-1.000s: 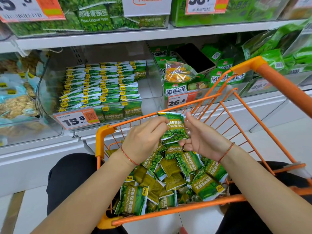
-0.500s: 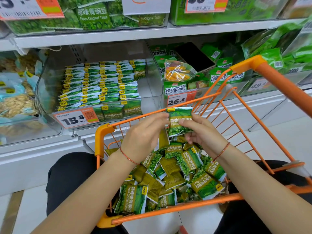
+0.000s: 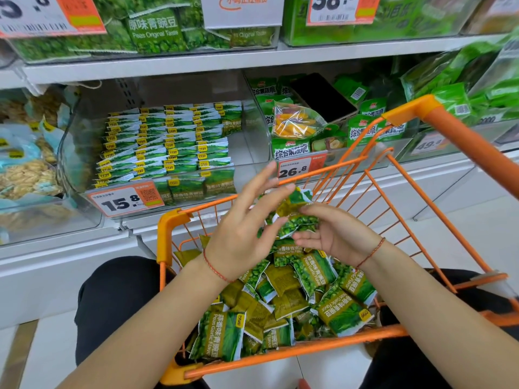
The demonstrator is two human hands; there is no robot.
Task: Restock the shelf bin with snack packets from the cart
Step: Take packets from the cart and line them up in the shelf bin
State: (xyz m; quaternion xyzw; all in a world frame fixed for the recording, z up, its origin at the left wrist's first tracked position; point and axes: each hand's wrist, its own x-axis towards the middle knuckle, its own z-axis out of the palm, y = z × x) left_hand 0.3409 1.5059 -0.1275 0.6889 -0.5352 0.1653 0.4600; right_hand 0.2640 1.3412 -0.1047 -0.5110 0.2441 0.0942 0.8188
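Observation:
An orange wire cart in front of me holds a heap of green garlic-pea snack packets. Above the heap my right hand lies palm up and holds a small stack of packets between thumb and fingers. My left hand hovers beside the stack with its fingers straight and spread, fingertips at the packets' edge. Beyond the cart, a clear shelf bin with a 15.8 price tag holds neat rows of the same packets, and its right side is bare.
A neighbouring bin tagged 26.8 holds mixed fruit-crisp bags and a black phone. A bin of pale snacks sits at the left. The upper shelf carries green pea bags. The cart handle rises at the right.
My left hand has let go of the packet and spread its fingers. My right hand has turned palm up and sunk a little with the packets in it.

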